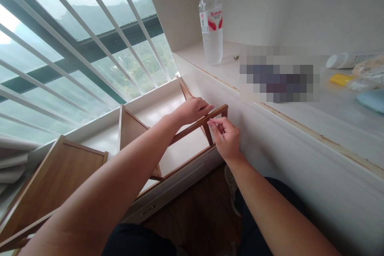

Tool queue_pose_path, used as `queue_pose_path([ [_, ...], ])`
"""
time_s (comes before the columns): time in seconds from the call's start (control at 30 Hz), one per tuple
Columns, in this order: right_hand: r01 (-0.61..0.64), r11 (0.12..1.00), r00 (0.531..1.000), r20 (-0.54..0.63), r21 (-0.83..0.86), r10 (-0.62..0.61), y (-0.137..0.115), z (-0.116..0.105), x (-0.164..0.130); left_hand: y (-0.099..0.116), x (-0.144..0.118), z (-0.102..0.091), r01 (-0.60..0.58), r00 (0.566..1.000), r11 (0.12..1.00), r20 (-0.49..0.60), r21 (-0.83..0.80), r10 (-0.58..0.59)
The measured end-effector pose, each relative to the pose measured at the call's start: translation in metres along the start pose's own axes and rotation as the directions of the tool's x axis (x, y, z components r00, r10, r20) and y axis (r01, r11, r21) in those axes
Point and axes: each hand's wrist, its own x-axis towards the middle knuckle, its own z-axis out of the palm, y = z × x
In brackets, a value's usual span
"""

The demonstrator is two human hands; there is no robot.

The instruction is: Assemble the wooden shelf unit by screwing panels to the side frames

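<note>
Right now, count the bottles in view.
1: a clear bottle stands upright on the white ledge by the wall. A white tube lies farther right; the blurred patch may hide more.

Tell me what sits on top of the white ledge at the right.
On the white ledge stand a clear plastic water bottle, a small screw, a white tube, a yellow item and a pale blue object. A blurred patch covers what lies in the middle.

We log: left hand [192, 111] resting on wooden rail [195, 125]; right hand [226, 136] pinching a thin tool, too small to tell, at the rail's end; bottle [211, 20] upright on ledge [300, 116]; window bars [90, 28].
</note>
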Motion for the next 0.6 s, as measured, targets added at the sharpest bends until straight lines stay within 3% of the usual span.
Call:
queue_pose_path([
  [0.3,-0.011,1.0,1.0,0.008,0.022,0.01,0.0019,0.0013,-0.0001,-0.0003,-0.0004,0.0004,0.066,0.995,0.998,0.076,0.009,-0.067],
  [0.6,-0.057,0.996,0.998,0.009,0.065,0.057,0.0033,0.0017,0.0019,0.0,-0.0011,-0.0065,-0.022,0.99,0.996,0.135,-0.09,0.034],
])
